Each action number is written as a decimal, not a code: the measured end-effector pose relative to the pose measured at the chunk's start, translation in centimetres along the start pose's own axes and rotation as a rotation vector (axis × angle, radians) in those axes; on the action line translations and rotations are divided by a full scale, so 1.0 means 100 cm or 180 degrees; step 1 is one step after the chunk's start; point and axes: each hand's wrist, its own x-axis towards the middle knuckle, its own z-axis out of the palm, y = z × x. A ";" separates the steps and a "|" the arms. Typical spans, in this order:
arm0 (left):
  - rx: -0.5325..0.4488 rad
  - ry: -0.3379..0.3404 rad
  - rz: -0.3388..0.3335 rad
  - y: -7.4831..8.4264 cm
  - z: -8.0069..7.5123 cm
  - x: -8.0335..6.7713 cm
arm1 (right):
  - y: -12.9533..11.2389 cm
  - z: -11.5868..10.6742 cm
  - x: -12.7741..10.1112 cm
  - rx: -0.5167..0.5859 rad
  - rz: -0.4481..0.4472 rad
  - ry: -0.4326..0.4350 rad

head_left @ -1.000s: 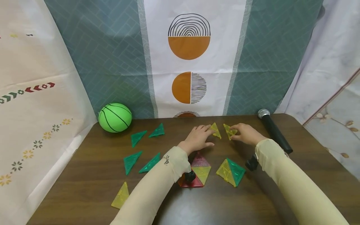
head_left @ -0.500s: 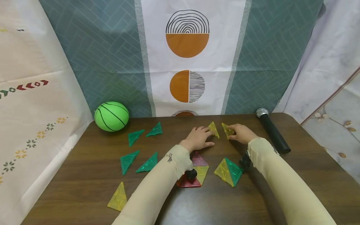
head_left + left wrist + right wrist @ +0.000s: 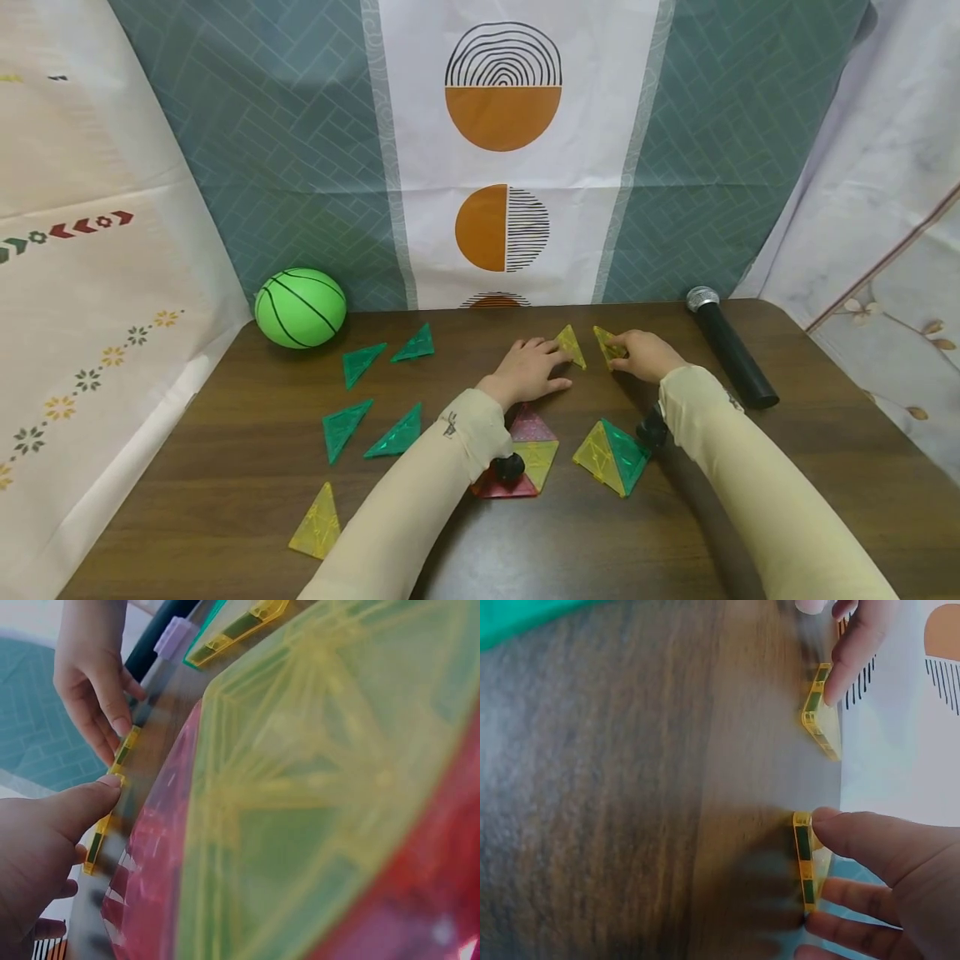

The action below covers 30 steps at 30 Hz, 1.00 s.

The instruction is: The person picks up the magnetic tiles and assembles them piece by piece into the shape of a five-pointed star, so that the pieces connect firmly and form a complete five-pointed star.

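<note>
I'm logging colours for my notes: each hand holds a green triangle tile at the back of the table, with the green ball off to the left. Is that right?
Not quite. The tiles in the hands are yellow, not green: the head view shows the left hand on one yellow triangle tile and the right hand pinching another yellow tile. The green ball does sit at the left.

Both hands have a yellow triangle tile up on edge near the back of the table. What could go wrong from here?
1. The two translucent yellow triangle tiles, one at the left hand and one at the right hand, stand tilted and apart; either might tip flat if released.
2. The left sleeve hangs over the red, pink and yellow tile pyramid; pulling back could knock it.
</note>
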 end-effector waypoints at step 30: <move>0.0465 -0.0044 0.0202 0.014 -0.008 -0.046 | -0.023 0.003 -0.021 0.0040 -0.0158 -0.0021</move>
